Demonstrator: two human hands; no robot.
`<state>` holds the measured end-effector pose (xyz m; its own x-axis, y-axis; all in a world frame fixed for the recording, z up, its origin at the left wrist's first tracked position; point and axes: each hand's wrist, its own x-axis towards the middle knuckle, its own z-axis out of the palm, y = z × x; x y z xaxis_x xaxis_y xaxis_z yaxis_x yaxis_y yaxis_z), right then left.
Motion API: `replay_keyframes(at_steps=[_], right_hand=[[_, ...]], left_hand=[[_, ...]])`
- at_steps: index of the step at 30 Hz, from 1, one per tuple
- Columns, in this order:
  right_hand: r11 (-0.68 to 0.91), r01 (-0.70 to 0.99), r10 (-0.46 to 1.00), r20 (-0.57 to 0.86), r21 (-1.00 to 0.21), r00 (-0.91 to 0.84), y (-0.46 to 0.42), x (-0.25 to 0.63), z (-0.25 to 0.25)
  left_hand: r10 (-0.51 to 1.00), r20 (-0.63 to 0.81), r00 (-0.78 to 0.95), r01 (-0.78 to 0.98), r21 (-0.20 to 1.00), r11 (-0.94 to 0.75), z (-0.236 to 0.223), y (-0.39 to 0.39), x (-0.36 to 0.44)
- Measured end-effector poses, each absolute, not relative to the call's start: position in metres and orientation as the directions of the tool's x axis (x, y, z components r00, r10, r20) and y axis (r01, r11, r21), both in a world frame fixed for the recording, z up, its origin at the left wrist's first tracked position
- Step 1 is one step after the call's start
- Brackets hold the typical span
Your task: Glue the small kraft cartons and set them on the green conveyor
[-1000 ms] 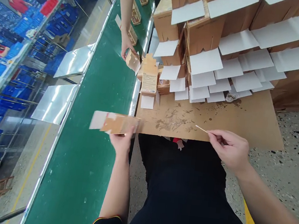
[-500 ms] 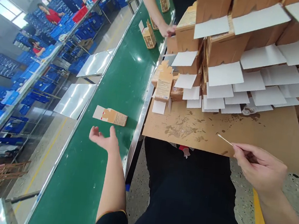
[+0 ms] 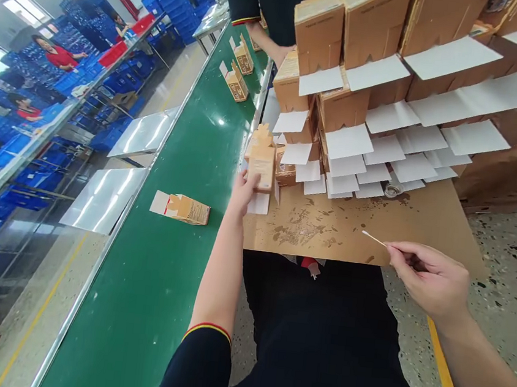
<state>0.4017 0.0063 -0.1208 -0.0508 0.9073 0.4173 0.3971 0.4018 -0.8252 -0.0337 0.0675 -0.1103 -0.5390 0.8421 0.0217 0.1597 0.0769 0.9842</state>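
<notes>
Tan printed cardboard carton (image 3: 261,168): near the left edge of the tabletop (image 3: 435,227), its cut tabs standing out at the far end; a white flap shows past its near end, though whether that flap is its own I cannot tell.
Left hand (image 3: 242,193): closed on the carton, thumb across its printed face, fingers partly hidden round its left side.
Carton grip: a light hold on the body, clear of the tabs, should serve best; thin card would probably dent under a squeeze.
White cotton-tipped swab (image 3: 374,238): above the tabletop near its front edge, tip toward the left.
Right hand (image 3: 432,278): holding the swab in a narrow pinch of thumb and forefinger. Keeping that tip off sleeve and sheet seems wise.
Tabletop sheet: plain brown cardboard, dark spots (image 3: 304,226) toward its left and middle.
Small clear round container (image 3: 392,190): at the foot of the stacked brown cartons with white flaps (image 3: 373,21), which fill the far side.
Green conveyor belt (image 3: 149,305): along the tabletop's left edge, bearing an open tan carton (image 3: 188,209) and others farther up.
Co-worker's hand (image 3: 280,53): at the stack's far left corner; its hold cannot be told.
</notes>
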Motion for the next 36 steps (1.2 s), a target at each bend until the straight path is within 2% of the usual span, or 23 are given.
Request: replay_keyframes(at_steps=[3, 6, 12, 15, 19, 23, 25, 28, 32, 36], right_hand=[[0.340, 0.489, 0.914, 0.405, -0.804, 0.030, 0.012, 0.423, -0.119], [0.330, 0.621, 0.895, 0.446, -0.711, 0.035, 0.036, 0.437, -0.109], [0.483, 0.754, 0.854, 0.431, -0.445, -0.293, 0.118, 0.427, -0.101], [0.525, 0.759, 0.838, 0.388, -0.385, -0.383, 0.145, 0.424, -0.106], [0.499, 0.762, 0.856, 0.370, -0.413, -0.361, 0.142, 0.430, -0.109], [0.493, 0.648, 0.857, 0.452, -0.580, -0.248, 0.088, 0.405, -0.114], [0.571, 0.486, 0.819, 0.427, -0.662, -0.382, 0.052, 0.371, -0.122], [0.591, 0.308, 0.759, 0.384, -0.745, -0.527, 0.013, 0.308, -0.138], [0.582, 0.316, 0.713, 0.283, -0.749, -0.641, 0.006, 0.250, -0.157], [0.600, 0.327, 0.686, 0.258, -0.730, -0.680, 0.015, 0.245, -0.160]], left_hand=[[0.837, -0.095, -0.539, -0.066, 0.995, 0.070, -0.111, 0.007, -0.030], [0.854, -0.123, -0.505, -0.137, 0.989, 0.062, -0.113, -0.041, -0.026], [0.870, -0.105, -0.482, -0.063, 0.994, 0.085, -0.133, -0.045, -0.001], [0.873, -0.104, -0.476, -0.050, 0.995, 0.092, -0.140, -0.040, 0.003], [0.874, -0.093, -0.477, -0.043, 0.996, 0.082, -0.144, -0.043, 0.006], [0.893, -0.088, -0.441, -0.040, 0.996, 0.078, -0.145, -0.044, 0.010], [0.895, -0.085, -0.439, -0.042, 0.996, 0.074, -0.146, -0.043, 0.012], [0.895, -0.080, -0.438, -0.040, 0.997, 0.070, -0.146, -0.042, 0.013], [0.895, -0.056, -0.443, -0.010, 0.998, 0.057, -0.145, -0.042, 0.013], [0.897, -0.053, -0.439, -0.002, 0.998, 0.058, -0.144, -0.041, 0.014]])
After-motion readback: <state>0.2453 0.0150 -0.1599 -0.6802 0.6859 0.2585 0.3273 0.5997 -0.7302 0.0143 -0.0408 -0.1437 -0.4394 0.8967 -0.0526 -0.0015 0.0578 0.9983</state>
